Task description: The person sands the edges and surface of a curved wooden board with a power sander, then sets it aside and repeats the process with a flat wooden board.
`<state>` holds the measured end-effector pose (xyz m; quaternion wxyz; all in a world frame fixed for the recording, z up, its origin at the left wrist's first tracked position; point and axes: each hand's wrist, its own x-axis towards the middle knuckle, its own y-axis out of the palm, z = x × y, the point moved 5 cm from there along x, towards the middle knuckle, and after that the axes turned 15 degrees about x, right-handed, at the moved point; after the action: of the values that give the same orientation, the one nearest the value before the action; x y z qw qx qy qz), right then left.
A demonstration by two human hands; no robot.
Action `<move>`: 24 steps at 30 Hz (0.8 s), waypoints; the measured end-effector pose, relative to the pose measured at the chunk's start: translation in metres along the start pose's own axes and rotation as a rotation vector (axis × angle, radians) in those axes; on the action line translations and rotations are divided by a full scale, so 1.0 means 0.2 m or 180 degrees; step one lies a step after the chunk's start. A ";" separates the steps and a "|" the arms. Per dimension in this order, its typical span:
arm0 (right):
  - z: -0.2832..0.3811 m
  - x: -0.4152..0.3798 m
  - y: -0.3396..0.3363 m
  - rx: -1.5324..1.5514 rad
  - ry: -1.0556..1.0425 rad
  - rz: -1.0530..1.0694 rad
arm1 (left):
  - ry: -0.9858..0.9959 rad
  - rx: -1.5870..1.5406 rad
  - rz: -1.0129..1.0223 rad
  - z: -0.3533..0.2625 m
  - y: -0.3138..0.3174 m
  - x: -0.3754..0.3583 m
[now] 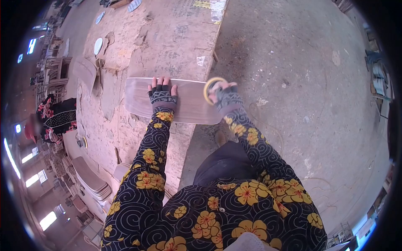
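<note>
Left hand (162, 93) pressed flat, fingers spread, on the pale oblong wooden board (188, 106) lying across the worn workbench (167, 46) edge. Right hand (224, 95) clamped on a yellow-rimmed disc (211, 90), probably a sanding pad, at the board's right end. Most of the surface looks unworked.

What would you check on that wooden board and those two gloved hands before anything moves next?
1. Left hand flat on the board: ok, palm down with its fingers spread near the far edge.
2. Right hand grip on the yellow-rimmed disc: ok, it holds the disc at the board's right end.
3. Disc meeting the board: cannot tell, the hand hides the contact.
4. Board supported: partly ok, most of it rests on the workbench, but its right end sticks out past the bench edge.
5. Gloves on both hands: ok, fingerless, fingertips bare.
6. Other person at far left: ok, well apart from the board.
</note>
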<state>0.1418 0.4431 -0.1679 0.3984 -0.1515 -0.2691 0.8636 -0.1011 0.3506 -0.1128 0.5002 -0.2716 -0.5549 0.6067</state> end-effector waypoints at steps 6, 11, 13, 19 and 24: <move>0.19 -0.10 0.04 0.0399 0.0464 0.0978 | 0.0083 0.0027 0.0017 -0.01 -0.02 0.01; 0.06 -0.17 -0.06 0.0855 0.0715 0.0003 | 0.0145 0.0079 0.0018 -0.01 -0.02 0.01; -0.10 -0.18 -0.18 0.1092 0.1051 -0.0820 | 0.0133 0.0106 0.0056 -0.01 -0.02 0.01; -1.04 -0.15 0.01 0.1511 0.1964 -0.1029 | 0.0205 0.0067 -0.0018 -0.02 -0.02 0.02; -0.65 -0.19 -0.25 0.3956 0.1992 -0.0858 | 0.0199 0.0100 -0.0046 -0.02 -0.02 0.02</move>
<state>0.2585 0.4853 -0.2416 0.5732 -0.1026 0.3842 0.7164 -0.0974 0.3554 -0.1097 0.5259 -0.2785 -0.5314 0.6029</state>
